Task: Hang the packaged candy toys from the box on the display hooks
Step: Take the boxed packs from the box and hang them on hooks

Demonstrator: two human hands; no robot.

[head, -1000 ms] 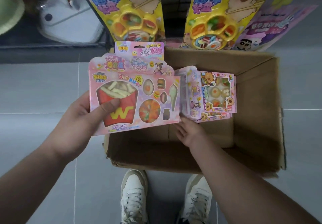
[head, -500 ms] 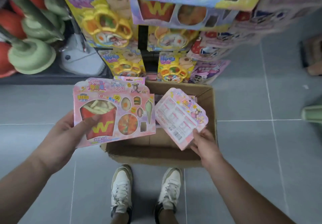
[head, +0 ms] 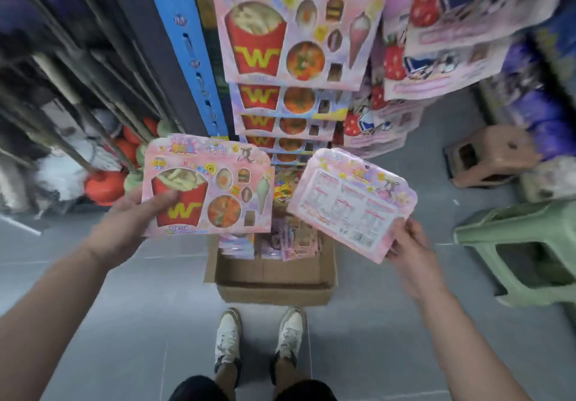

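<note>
My left hand (head: 124,229) grips a pink fries-themed candy toy pack (head: 208,185) by its lower left corner, front side up. My right hand (head: 405,241) pinches the lower corner of a second pink pack (head: 352,201), which shows its printed back. Both packs hover above the open cardboard box (head: 271,279) on the floor, where several more packs (head: 274,241) lie at its far end. Straight ahead, a column of identical fries packs (head: 290,29) hangs on the display hooks, stacked one below another.
A blue shelf upright (head: 184,48) stands left of the hanging column. More pink packs (head: 442,42) hang on the right. A green plastic stool (head: 523,244) and a brown stool (head: 492,157) stand at the right. My feet in white shoes (head: 258,338) are just behind the box.
The view has tilted upward and risen, bringing the hanging column into sight. Both hands lifted their packs higher and farther from the box; the right pack moved out to the right.
</note>
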